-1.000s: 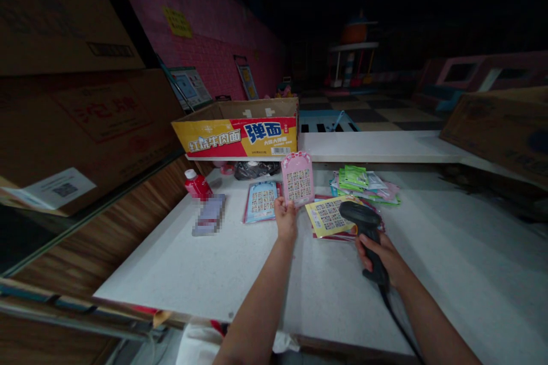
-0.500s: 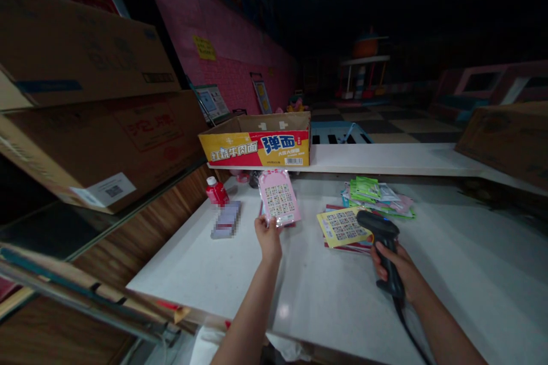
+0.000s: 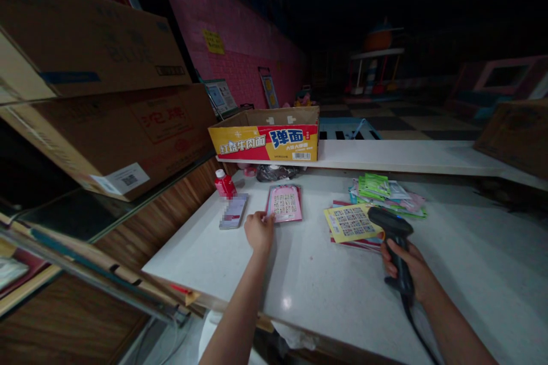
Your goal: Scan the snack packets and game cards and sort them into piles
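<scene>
In the head view, an open noodle box [image 3: 263,145] stands on a white ledge [image 3: 398,154] over the back of the counter [image 3: 342,291]. The counter is white and smooth, with a bright spot of reflected light well in front of the box. On it, just in front of the box, lies a pink packet [image 3: 286,205]. The left hand [image 3: 260,231] has its fingers at this packet's lower left corner; I cannot tell whether they pinch it. Right of the box and nearer the camera, the right hand [image 3: 406,265] is wrapped around a black scanner [image 3: 389,223], its head over the end of a yellow packet [image 3: 349,222]. Left of the box, two brown cartons [image 3: 166,120] sit stacked beside the counter, and a red bottle [image 3: 225,183] stands to its lower left. Beyond the box run a pink brick wall [image 3: 235,77] with a yellow notice [image 3: 213,41] and a checkered floor [image 3: 398,120]; the far room is dark.
</scene>
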Motion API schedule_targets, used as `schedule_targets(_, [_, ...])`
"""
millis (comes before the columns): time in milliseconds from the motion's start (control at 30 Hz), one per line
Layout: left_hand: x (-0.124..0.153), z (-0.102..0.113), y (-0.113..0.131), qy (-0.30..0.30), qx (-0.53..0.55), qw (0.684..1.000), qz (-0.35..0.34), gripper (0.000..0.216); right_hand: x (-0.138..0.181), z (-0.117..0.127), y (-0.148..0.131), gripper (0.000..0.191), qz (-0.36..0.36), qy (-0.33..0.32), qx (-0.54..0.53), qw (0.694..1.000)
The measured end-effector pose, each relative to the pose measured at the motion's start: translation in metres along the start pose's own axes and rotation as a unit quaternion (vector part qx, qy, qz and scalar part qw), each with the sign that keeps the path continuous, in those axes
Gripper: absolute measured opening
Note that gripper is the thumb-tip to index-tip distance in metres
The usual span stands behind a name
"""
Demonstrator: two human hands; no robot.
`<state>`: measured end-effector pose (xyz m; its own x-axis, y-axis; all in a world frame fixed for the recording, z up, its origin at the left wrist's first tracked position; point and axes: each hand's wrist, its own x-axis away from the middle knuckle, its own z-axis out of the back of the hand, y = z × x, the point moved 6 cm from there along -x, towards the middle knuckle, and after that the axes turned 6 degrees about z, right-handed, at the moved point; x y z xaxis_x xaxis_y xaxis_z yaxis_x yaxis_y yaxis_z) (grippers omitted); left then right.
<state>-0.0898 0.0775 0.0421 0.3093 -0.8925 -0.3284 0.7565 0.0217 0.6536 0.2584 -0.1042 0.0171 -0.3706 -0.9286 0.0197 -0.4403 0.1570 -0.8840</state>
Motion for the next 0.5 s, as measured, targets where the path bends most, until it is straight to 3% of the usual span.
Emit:
schedule_targets(133, [0.007, -0.006, 0.017, -0.053, -0.026, 0.983, -0.173, 0.036, 0.000, 0.000, 0.000, 0.034, -0.003, -0.004, 0.004, 1.000])
schedule_targets(200, [0.008, -0.015, 0.023, -0.094, -0.020, 0.971, -0.219, 0.037, -0.001, 0.000, 0.001, 0.033, -0.007, -0.012, 0.001, 1.000])
schedule_targets(333, [0.000, -0.029, 0.017, -0.126, -0.007, 0.972, -0.196, 0.026, -0.002, 0.003, 0.004, 0.032, -0.014, -0.007, 0.000, 1.000])
schedule_targets(500, [-0.007, -0.028, 0.006, -0.104, 0.010, 0.980, -0.170, 0.024, -0.002, 0.006, 0.005, 0.032, -0.015, -0.002, 0.000, 1.000])
